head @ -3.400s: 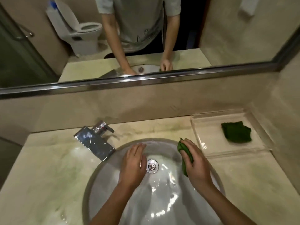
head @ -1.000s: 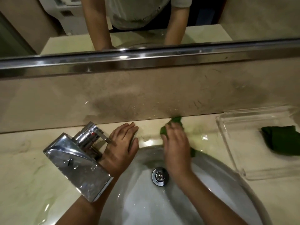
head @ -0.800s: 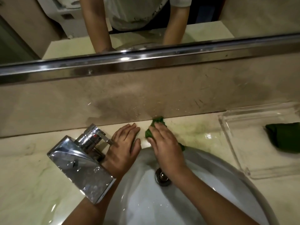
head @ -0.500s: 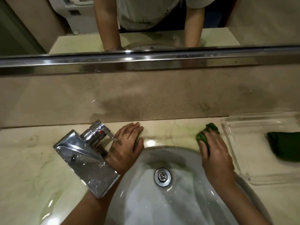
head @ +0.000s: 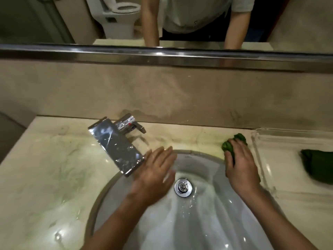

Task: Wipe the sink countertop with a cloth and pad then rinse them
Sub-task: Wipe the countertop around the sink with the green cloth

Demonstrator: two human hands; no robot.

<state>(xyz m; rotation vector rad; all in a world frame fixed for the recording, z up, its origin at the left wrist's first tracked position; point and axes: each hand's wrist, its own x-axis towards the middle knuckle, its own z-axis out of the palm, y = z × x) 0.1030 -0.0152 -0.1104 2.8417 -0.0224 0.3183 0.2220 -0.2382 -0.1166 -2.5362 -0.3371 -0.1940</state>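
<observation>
Two hands are at the sink (head: 207, 222): the right hand (head: 241, 170) curls over a bunched green cloth (head: 234, 141) on the countertop (head: 54, 168) beside the sink's right rim; the left hand (head: 155, 174) lies flat, empty. The cloth looks soft and light; I would hold its bunched middle.

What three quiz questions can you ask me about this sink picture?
1. True or false: the right hand grips a green cloth on the countertop.
2. Fill in: the left hand, fingers straight, holds ____.
3. Where is the other green piece? A in the left hand, B in the clear tray, C under the right hand.
Key: 1 true; 2 nothing; 3 B.
</observation>
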